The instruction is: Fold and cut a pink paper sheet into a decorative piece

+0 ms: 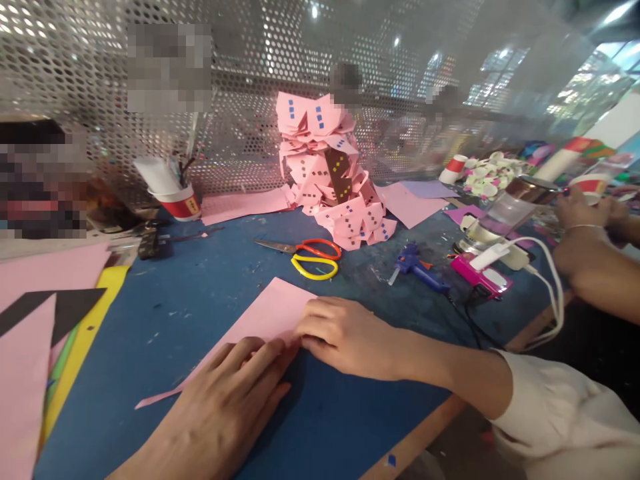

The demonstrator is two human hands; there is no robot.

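Note:
A sheet of pink paper (273, 310) lies on the blue table in front of me, with a narrow strip trailing off its left end. My left hand (235, 387) rests on the paper's near edge, fingers stretched over it and thumb apart. Meeting its fingertips, my right hand (335, 333) has curled fingers pinching the same near edge. What lies under the fingers is hidden. Just beyond the paper are scissors (315, 259) with one red and one yellow handle. A blue glue gun (417, 267) lies farther right.
A folded pink paper stack (335, 173) with small coloured squares stands at the back. Coloured sheets (25, 387) lie left, near a red-and-white cup (177, 200). A pink power strip (483, 275) with cables sits right, beside a clear jar (510, 207). Another person's hands (583, 213) are at far right.

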